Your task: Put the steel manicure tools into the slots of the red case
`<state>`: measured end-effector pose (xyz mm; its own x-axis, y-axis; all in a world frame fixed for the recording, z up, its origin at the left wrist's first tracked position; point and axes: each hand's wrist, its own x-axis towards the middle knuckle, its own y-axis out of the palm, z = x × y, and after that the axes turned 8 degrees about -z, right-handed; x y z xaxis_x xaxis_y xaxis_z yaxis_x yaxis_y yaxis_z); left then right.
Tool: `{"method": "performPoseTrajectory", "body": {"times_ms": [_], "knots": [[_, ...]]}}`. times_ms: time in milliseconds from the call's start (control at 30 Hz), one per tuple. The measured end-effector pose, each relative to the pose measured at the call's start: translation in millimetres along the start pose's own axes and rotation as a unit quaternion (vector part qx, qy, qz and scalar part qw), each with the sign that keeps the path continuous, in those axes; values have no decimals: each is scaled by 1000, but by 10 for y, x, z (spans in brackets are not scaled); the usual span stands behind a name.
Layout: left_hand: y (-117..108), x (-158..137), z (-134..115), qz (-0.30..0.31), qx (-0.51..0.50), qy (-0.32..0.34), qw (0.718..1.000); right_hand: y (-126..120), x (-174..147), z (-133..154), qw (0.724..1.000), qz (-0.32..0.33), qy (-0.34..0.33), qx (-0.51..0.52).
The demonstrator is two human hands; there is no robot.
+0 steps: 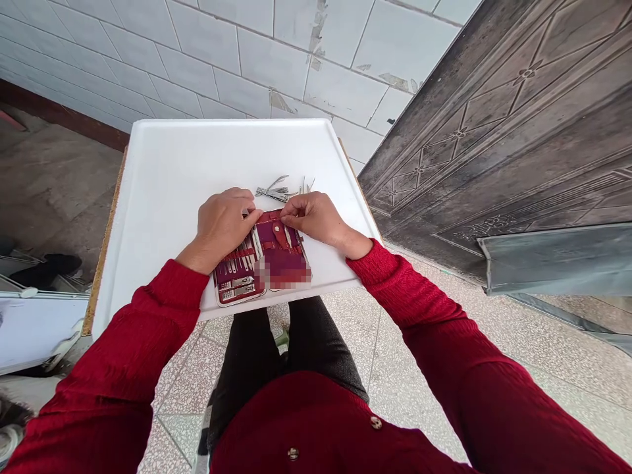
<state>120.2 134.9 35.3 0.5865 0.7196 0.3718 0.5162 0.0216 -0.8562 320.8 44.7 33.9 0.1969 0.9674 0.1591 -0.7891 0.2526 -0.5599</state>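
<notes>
An open manicure set case, dark red and purple, lies near the front edge of the white tabletop. Its left half carries slim metal tools in loops, with nail clippers at the bottom; part of its right half is blurred out. My left hand rests over the upper left half, thumb and forefinger closed at the case's upper edge by the fold. At the upper edge of the right half, my right hand is closed in a pinch; whatever its fingertips hold is hidden. Just beyond the case lie loose metal nippers.
More slender metal tools lie behind my right hand. The white tabletop has a raised rim and stands near a tiled wall. A dark patterned door panel rises at the right. White items sit at the left.
</notes>
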Motion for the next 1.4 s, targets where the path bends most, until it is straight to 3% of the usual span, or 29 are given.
{"method": "performPoseTrajectory", "body": {"times_ms": [300,733,833,967,1067,1267,1400], "knots": [[5,-5,7,-11,1,10,1000,37,-61,141,996,27,-2,-81],[-3,-5,24,-22,9,19,1000,26,-84,197,994,27,-6,-106],[-3,-4,28,-19,13,22,999,-49,-22,129,994,-26,-3,-103],[-6,-8,30,-15,18,20,1000,-277,103,-17,977,-168,13,-130],[-6,-13,37,-21,10,23,999,-397,151,-107,964,-205,39,-163],[22,-7,71,-41,2,41,998,-300,158,-88,964,-135,25,-226],[29,-5,69,-36,0,39,999,-197,248,61,941,-86,57,-323]]}}
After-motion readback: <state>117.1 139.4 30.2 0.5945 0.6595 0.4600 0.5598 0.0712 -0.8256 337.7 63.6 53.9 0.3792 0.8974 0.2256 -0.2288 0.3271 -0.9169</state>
